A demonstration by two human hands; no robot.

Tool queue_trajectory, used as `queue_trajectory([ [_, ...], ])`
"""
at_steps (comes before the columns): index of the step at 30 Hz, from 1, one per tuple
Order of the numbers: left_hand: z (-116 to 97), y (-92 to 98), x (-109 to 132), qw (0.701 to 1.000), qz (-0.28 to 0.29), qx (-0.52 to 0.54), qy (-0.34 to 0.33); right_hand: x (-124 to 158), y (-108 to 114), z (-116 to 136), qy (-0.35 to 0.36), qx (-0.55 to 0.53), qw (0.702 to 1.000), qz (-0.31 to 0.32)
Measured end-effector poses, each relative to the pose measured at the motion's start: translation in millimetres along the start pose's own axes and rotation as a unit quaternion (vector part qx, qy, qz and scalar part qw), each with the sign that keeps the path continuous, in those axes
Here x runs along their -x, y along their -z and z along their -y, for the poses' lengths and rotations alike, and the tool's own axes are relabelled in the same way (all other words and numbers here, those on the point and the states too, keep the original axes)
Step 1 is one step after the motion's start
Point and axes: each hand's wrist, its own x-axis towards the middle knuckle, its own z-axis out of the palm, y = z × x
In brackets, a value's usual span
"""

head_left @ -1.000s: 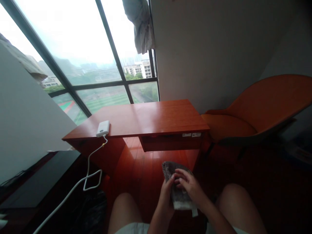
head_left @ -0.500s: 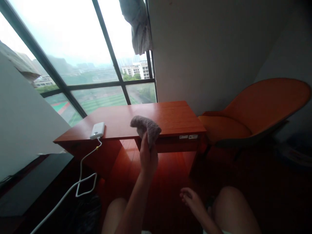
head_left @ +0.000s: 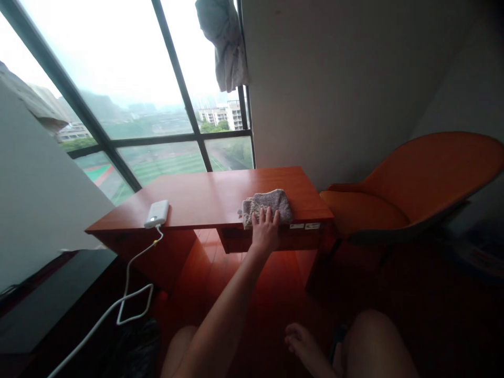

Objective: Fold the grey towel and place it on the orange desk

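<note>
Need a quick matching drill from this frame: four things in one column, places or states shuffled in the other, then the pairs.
Things:
1. cloth
2. power bank
3. left hand
4. right hand

Places or states:
A. low by the knee, holding nothing
B. fingers resting on the cloth at the desk's front edge
C. folded on the desk, right of middle
D. at the desk's left front edge, white cable hanging from it

Pairs: 1-C, 2-D, 3-B, 4-A

left hand flat on grey cloth | desk front edge | right hand near knee
</note>
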Motion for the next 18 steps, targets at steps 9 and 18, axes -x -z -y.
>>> queue_trajectory([
  [9,2,-10.6,-4,0.999,-0.022,0.005,-0.044,-3,-5,-14,-0.004,0.079,0.997,0.019],
  [18,13,-0.2,-20,0.998,-0.02,0.021,-0.06,0,-2,-12,0.014,0.16,0.987,0.001],
])
